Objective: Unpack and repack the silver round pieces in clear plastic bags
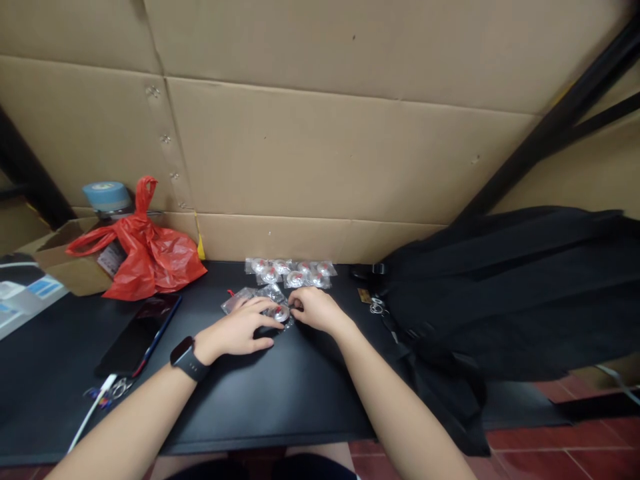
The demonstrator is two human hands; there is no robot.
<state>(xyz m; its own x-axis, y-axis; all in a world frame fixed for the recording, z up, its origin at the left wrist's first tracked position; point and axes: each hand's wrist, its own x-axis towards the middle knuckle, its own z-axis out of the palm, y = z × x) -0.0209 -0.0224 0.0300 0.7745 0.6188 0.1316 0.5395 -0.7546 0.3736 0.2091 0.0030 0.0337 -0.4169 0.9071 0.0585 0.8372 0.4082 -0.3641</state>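
Observation:
A round silver piece with a red mark [279, 313] lies on the black table in a clear plastic bag. My left hand [243, 327], a black watch on its wrist, rests with fingers stretched out and apart, the fingertips touching this piece. At its right edge my right hand [317, 309] has its fingers curled in a pinch, apparently on the edge of the bag. More clear plastic bags [273, 292] lie just beyond the fingers, partly hidden by the left hand. Behind them, several bagged silver pieces [297, 279] lie in two rows near the cardboard wall.
At the left are a phone [140, 337], keys [120, 387] with a white cable, a red plastic bag [155, 260] and an open cardboard box [75, 267] holding a blue-lidded container [107, 197]. A black backpack [515, 287] fills the right side. A cardboard wall [310, 153] stands behind.

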